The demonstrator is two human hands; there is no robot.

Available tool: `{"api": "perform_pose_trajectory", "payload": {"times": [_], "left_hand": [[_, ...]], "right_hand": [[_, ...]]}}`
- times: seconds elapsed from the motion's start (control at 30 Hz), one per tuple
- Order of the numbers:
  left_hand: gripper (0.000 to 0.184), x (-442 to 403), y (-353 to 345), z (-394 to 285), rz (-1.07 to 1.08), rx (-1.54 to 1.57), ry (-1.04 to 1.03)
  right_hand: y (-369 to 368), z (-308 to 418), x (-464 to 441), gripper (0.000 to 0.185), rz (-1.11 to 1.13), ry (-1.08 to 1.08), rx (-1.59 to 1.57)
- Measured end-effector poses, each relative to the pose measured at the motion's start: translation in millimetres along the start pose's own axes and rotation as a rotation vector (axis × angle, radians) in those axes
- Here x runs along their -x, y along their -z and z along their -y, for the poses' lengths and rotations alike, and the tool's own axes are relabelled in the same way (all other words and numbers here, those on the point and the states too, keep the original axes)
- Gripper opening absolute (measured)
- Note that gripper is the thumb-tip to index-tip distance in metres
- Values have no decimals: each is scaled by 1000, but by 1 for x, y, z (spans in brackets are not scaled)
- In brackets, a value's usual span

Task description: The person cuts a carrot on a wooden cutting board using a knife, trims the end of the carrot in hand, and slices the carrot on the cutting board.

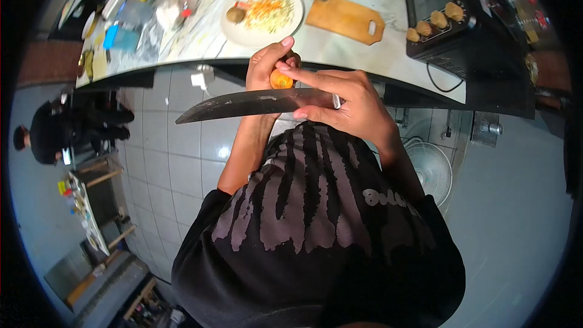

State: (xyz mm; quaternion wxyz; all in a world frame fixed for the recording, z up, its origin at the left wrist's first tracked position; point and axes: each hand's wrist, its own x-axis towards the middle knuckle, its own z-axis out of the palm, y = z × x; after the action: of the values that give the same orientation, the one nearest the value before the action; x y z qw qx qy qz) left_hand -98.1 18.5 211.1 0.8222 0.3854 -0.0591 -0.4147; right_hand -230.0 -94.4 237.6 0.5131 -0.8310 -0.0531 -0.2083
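Observation:
In front of my chest, my left hand [265,65] is closed around a carrot [282,79], whose orange end points toward me. My right hand [358,102] grips a large knife [243,105] near its handle, and the blade reaches across to the left just below the carrot. The right index finger stretches to the carrot's end. Beyond both hands, a white plate [243,36] on the counter bears orange and pale green shreds [267,13] and a small brown round item [235,14]. Right of it lies a wooden cutting board [343,18].
Clear plastic bags [173,12] and a blue item [120,38] crowd the marble counter's left side. A black oven-like appliance [452,48] stands at right, with several brown round pieces [438,20] on it. Below is a fan [432,173]. Another person [61,127] stands far left.

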Motion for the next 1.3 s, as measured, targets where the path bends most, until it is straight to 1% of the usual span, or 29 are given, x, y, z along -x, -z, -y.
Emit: {"api": "perform_pose_trajectory", "payload": {"times": [0.03, 0.07, 0.1, 0.2, 0.33, 0.4, 0.47, 0.57, 0.6, 0.67, 0.8, 0.9, 1.0, 1.13, 1.2, 1.27, 1.3], "left_hand": [[34, 13, 6, -2, -67, -43, -83], [32, 26, 15, -4, -69, -44, -95], [33, 37, 18, -4, -92, -36, -126], [32, 62, 37, -3, -120, -13, -137], [30, 86, 50, 2, -49, 1, -113], [29, 95, 52, 4, -12, 7, -103], [28, 102, 53, 6, 24, 21, -50], [28, 112, 50, 11, 56, -4, -40], [28, 114, 49, 14, 67, -6, -32], [32, 118, 44, 20, 4, -122, -21], [28, 122, 48, 27, 85, -65, -4], [27, 124, 44, 31, 129, -43, -32], [27, 127, 42, 33, 120, -57, -87], [27, 128, 43, 34, 125, -133, -119], [27, 128, 42, 33, 124, -164, -127], [29, 127, 44, 32, 147, -232, -199], [29, 126, 45, 32, 148, -232, -197]], "right_hand": [[-11, 3, 2, 62, 62, -13, 12], [-23, 7, 4, 57, 74, -37, 6], [-33, 11, 7, 57, 89, -39, -3], [-49, 24, 15, 59, 132, -11, 21], [-65, 33, 30, 59, 132, 17, -2], [-68, 41, 37, 57, 127, 33, -9], [-69, 49, 45, 56, 113, 18, -20], [-71, 53, 57, 52, 89, 14, -32], [-72, 53, 62, 51, 81, 25, -33], [-73, 56, 71, 51, 67, -10, -31], [-77, 55, 89, 51, 35, -55, -56], [-76, 62, 95, 51, 11, -67, 6], [-78, 65, 99, 50, -15, -63, 12], [-79, 63, 101, 49, -47, -52, -23], [-77, 62, 103, 49, -9, -76, -17], [-76, 64, 103, 48, -11, -88, -21], [-77, 64, 103, 48, -11, -95, -25]]}}
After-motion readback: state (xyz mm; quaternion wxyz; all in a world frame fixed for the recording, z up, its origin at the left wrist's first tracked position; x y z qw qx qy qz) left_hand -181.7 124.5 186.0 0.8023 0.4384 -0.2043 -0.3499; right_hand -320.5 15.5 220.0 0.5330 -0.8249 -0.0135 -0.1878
